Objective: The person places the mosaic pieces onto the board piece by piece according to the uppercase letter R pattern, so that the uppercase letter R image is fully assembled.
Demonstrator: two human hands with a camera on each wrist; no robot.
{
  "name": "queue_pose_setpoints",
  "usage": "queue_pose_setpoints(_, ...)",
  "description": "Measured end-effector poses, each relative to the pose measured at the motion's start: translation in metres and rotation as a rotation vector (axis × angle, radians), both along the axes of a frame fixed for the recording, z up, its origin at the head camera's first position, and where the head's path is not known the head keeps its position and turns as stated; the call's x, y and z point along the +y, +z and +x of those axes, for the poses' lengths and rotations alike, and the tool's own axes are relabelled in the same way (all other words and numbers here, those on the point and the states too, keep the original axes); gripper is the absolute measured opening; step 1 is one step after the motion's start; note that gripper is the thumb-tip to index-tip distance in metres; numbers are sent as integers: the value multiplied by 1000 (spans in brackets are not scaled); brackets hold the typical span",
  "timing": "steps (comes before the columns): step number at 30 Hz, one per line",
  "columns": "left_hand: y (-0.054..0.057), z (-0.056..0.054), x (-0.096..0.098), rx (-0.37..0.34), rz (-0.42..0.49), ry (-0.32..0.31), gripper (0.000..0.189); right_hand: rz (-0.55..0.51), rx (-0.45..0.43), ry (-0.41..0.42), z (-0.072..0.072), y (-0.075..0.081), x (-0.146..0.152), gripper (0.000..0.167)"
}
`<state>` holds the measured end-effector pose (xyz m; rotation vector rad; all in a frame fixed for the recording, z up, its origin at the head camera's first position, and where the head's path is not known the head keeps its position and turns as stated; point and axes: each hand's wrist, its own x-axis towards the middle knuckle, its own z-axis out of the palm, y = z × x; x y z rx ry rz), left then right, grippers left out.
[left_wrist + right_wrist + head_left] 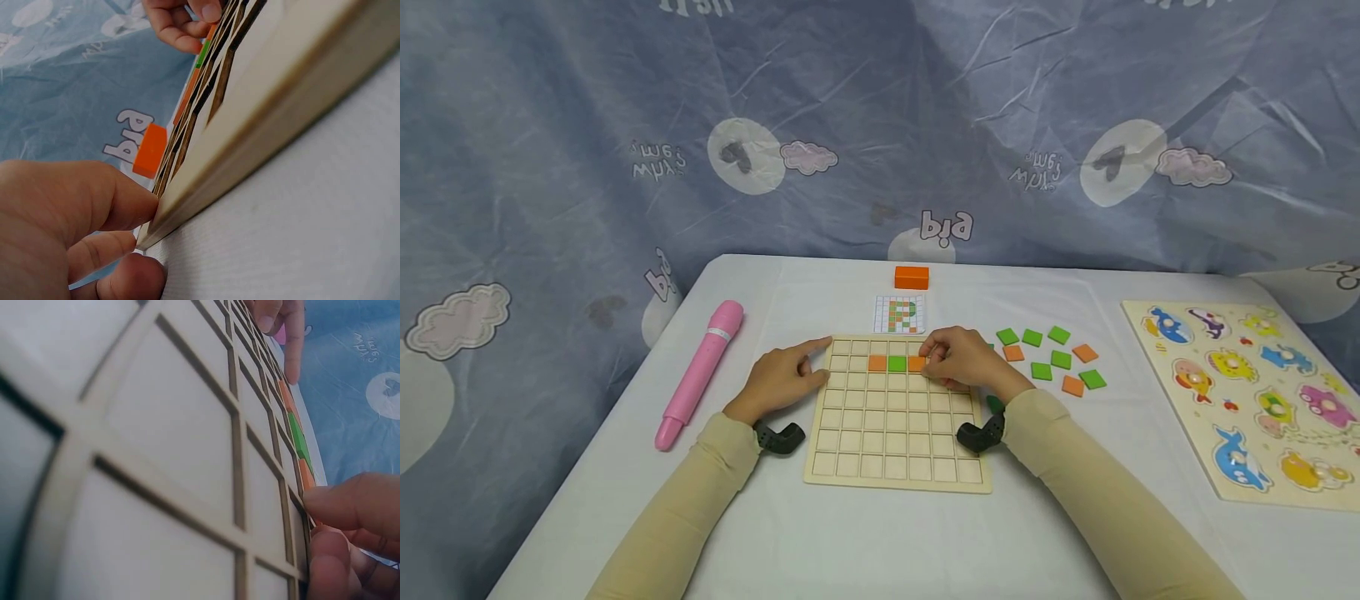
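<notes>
A square wooden grid board point(865, 442) lies on the white table. In one of its upper rows sit an orange tile point(877, 363), a green tile point(897, 363) and a second orange tile point(915, 364), side by side. My right hand point(962, 357) pinches that second orange tile at its right end between thumb and fingers; the right wrist view shows the thumb point(325, 501) on it. At the board's upper left edge, my left hand point(782, 379) rests its extended index finger and thumb against the side, steadying touch visible in the left wrist view too.
Several loose green tiles point(1061, 360) and orange tiles point(1072, 386) lie right of the board. Beyond it are a pattern card point(900, 315) and an orange block point(912, 277). A pink microphone-shaped stick point(700, 375) lies left, an animal puzzle board point(1247, 400) far right.
</notes>
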<state>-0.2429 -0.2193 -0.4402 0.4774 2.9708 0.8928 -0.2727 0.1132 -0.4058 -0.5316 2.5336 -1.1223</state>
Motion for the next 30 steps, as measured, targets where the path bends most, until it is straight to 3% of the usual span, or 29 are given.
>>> queue_pose_setpoints(10,1,0,-1,2,15,-5,59,-43,-17,15,2,-1,6,19)
queue_pose_setpoints(13,1,1,0,-1,14,-4,60,-60,13,35,5,0,12,17)
queue_pose_setpoints(21,3,1,1,-1,5,-3,60,-97,79,75,21,7,39,20)
queue_pose_setpoints(30,2,1,1,-8,9,0,60,-108,91,83,40,13,76,21)
